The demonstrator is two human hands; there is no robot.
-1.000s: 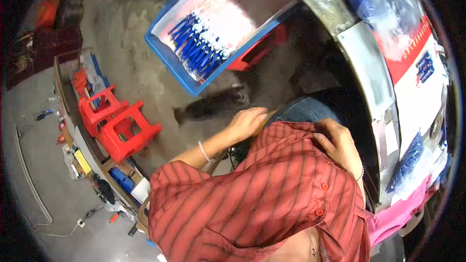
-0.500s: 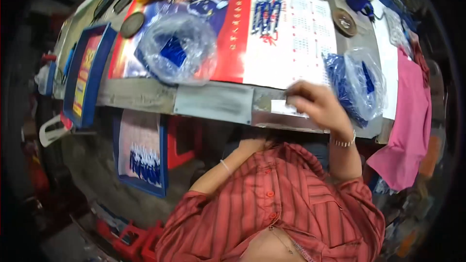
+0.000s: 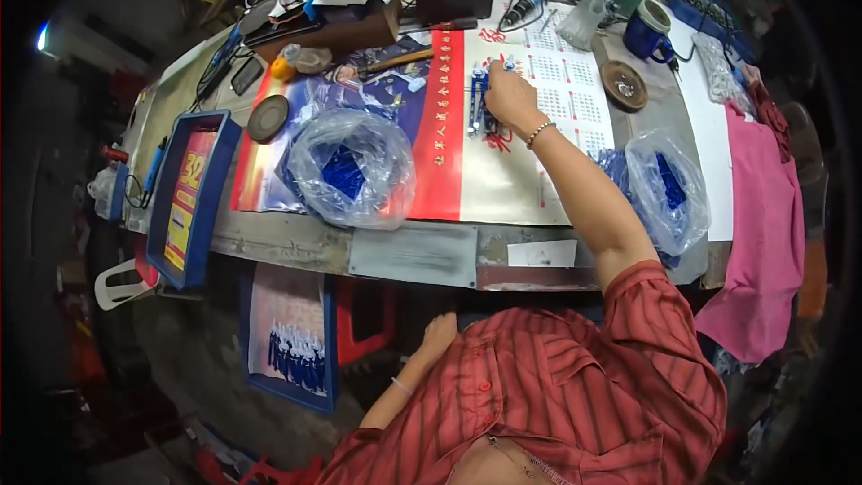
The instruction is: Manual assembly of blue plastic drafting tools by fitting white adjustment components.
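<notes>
My right hand reaches across the table, its fingers curled down on a small row of slim blue-and-white pen-like pieces. Part of the row is hidden under the hand. The pieces lie on a red and white calendar sheet. Low by my lap, below the table edge, is my left hand, its fingers too small and partly hidden to read. A clear plastic bag with blue contents stands left of the row, and another such bag is beside my right forearm.
A blue tray with a colourful sheet stands at the table's left. Below the table, another blue tray holds several blue-and-white pieces. A round brown dish, a blue mug and a pink cloth are on the right.
My right hand has moved from the table's near edge forward and left onto the row of pieces. The view has shifted, so more of the table's far side shows.
</notes>
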